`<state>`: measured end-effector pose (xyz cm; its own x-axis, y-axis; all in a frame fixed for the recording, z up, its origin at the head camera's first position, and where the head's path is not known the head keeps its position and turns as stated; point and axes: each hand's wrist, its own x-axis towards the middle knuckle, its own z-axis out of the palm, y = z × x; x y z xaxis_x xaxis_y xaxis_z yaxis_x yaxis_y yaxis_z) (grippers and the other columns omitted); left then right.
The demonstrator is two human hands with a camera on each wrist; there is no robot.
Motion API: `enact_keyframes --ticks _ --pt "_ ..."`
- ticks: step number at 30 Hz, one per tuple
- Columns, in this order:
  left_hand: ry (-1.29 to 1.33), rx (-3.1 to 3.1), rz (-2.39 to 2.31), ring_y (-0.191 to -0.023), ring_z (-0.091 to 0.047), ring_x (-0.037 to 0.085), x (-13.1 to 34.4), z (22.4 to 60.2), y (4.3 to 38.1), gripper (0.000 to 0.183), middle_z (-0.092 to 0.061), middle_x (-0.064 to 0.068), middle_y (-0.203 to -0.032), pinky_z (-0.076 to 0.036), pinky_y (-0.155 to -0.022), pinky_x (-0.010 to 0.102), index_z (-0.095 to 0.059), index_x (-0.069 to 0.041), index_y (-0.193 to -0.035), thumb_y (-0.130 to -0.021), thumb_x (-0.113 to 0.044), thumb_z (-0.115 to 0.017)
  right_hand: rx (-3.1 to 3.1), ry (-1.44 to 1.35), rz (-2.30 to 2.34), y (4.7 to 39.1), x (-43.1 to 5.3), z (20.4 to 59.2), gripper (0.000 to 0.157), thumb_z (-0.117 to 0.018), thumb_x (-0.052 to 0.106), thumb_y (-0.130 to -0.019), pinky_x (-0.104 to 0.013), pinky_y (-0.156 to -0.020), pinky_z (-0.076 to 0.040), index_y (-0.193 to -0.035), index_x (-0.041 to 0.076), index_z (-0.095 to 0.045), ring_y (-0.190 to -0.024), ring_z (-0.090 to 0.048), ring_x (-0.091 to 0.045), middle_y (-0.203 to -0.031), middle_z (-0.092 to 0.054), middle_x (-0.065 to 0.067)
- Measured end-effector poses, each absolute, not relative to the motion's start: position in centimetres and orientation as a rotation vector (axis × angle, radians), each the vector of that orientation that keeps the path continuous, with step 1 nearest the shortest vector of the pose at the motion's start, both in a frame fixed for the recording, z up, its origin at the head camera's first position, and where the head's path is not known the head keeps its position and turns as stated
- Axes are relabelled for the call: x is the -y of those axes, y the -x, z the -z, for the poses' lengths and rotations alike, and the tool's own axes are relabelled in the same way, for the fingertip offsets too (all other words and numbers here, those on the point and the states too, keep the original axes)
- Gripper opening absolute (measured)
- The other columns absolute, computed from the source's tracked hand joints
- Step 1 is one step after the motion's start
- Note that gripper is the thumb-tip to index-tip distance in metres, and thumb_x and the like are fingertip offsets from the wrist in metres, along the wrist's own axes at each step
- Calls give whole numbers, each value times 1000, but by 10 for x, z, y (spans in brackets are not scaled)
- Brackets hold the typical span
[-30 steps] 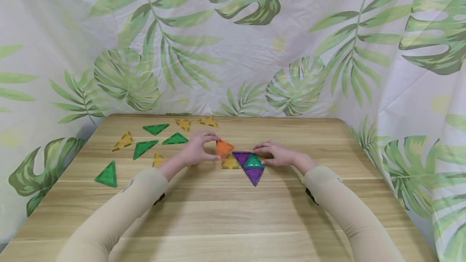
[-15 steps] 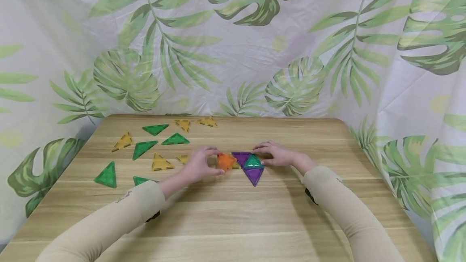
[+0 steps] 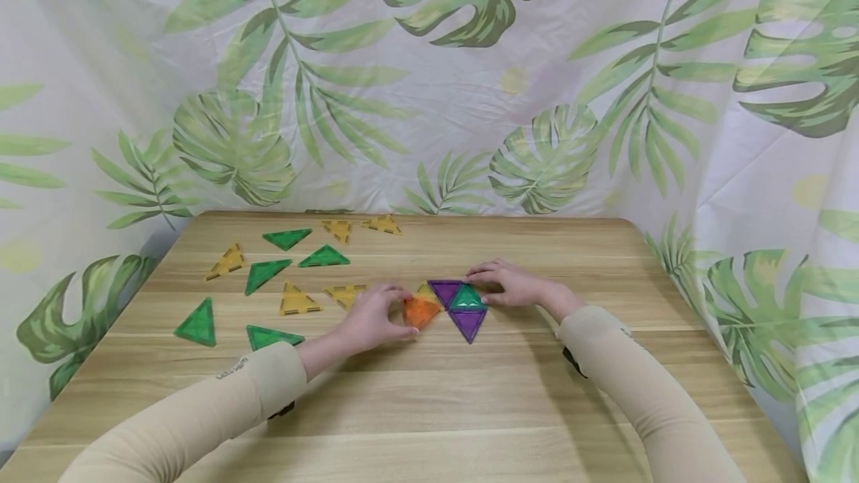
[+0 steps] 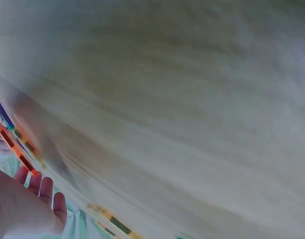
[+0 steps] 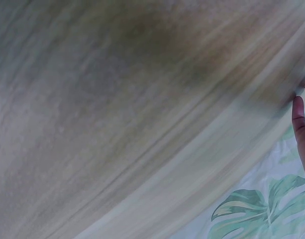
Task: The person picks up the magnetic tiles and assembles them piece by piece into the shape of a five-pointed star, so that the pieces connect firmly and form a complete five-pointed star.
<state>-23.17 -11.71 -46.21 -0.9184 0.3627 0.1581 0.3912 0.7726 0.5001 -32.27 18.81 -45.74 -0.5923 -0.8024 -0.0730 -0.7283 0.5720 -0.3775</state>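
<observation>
My left hand pinches an orange triangular magnetic tile between thumb and fingertips. In the left wrist view the same orange tile shows edge-on at the fingertips of that hand. It overlaps a yellow triangular tile, mostly hidden behind it in the head view. Right of that lie a purple triangular tile, a dark green one and a second purple one, edge to edge. My right hand holds the dark green tile, fingertips at its top corner and thumb at its right corner.
Loose green tiles and yellow tiles lie scattered over the left part of the wooden table. One yellow tile is right beside my left hand. A leaf-patterned cloth hangs behind the table.
My left hand has brought the orange tile down and toward me, from above the yellow tile to its near side. The tile has turned on the way. My right hand stays put.
</observation>
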Motion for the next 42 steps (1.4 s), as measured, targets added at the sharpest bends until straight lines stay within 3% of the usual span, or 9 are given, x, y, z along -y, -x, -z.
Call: enact_keyframes --ticks 14,23,36,42 --pt "605 2902 651 -109 -49 25 105 467 219 72 -61 5 -110 -36 -91 45 -67 -10 -114 -58 -53 -84 -2565 1281 454 323 -188 456 49 -61 22 -93 -50 -108 -30 -138 8 -49 -131 -36 -32 -142 -44 -12" --pt "605 2907 594 -106 -49 23 102 470 220 61 -59 2 -105 -37 -86 44 -70 -14 -103 -59 -55 -83 -2574 1288 444 325 -188 459 49 -61 23 -93 -49 -108 -31 -138 9 -49 -131 -36 -32 -142 -44 -12" --pt "715 2930 523 -107 -49 26 105 465 228 65 -59 3 -111 -36 -89 47 -69 -17 -105 -58 -60 -82 -2582 1294 432 321 -186 457 48 -59 22 -94 -52 -108 -30 -139 8 -48 -130 -36 -35 -143 -44 -13" --pt "849 2956 593 -109 -50 27 118 454 236 64 -61 4 -113 -36 -93 50 -69 -15 -110 -61 -54 -82 -2636 1271 360 313 -181 453 50 -60 23 -93 -52 -107 -31 -139 7 -47 -130 -38 -36 -142 -44 -14"
